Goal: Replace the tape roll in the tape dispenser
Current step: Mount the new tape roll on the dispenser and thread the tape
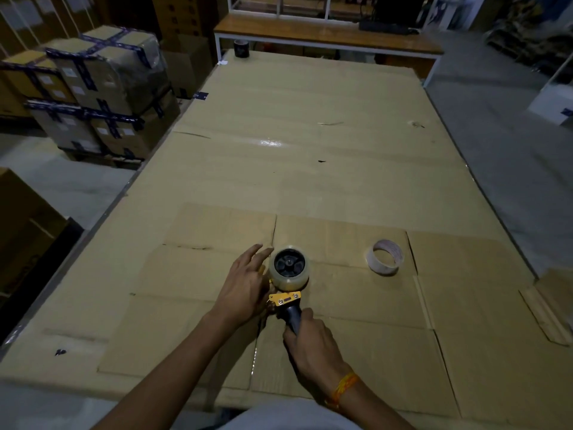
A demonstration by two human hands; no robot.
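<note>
Right hand (pixel 313 339) wrapped around the dark handle of the tape dispenser (pixel 288 293), near centre of the tabletop (pixel 310 181); left hand (pixel 245 283) with fingers spread, resting against the dispenser's left side beside the clear tape roll (pixel 289 267) seated on its hub. Judged mostly done: roll mounted; tape likely not yet threaded to the blade. Spent core (pixel 384 256) lies apart to the right. Far edge: one dark tape roll (pixel 242 47). Count: one dispenser, one mounted roll, one core, one dark roll.
</note>
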